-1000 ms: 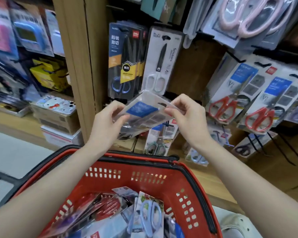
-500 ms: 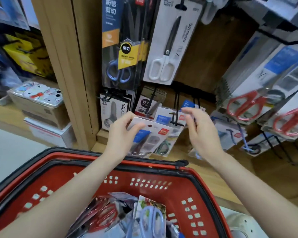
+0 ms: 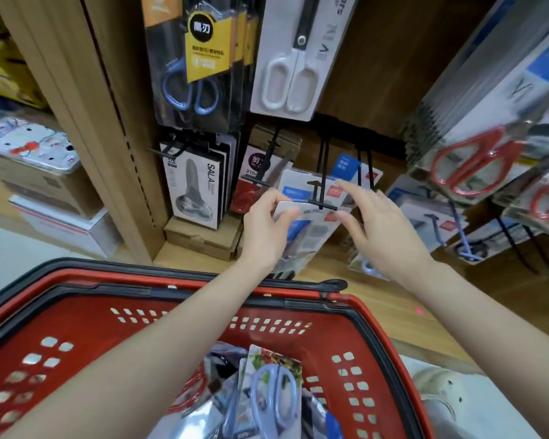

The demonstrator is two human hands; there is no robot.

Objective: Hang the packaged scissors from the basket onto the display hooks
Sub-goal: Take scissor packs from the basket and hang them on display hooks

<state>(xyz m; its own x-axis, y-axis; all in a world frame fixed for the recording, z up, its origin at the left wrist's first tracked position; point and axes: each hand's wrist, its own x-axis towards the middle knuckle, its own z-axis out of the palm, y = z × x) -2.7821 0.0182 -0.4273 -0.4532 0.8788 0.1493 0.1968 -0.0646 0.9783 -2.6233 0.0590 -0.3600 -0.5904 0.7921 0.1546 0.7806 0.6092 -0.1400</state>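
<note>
The left hand (image 3: 267, 226) pinches the white, blue-labelled scissors card (image 3: 314, 231) at the tip of the thin black wire hook (image 3: 322, 185), the right hand (image 3: 384, 229) spread open beside it; best square its hole first.

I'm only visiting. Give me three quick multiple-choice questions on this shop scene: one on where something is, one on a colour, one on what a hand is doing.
1. Where is the scissors pack that the left hand holds?
A. On the floor.
B. Up at a black display hook.
C. Tucked under an arm.

2. What colour are the walls of the basket?
A. Green.
B. Yellow.
C. Red.

3. How is the right hand?
A. Open, fingers straight.
B. Clenched in a fist.
C. Gripping the basket rim.

Answers:
1 B, its top edge sits at the hook's tip.
2 C, the perforated walls are red.
3 A, its fingers reach straight towards the pack.
</note>
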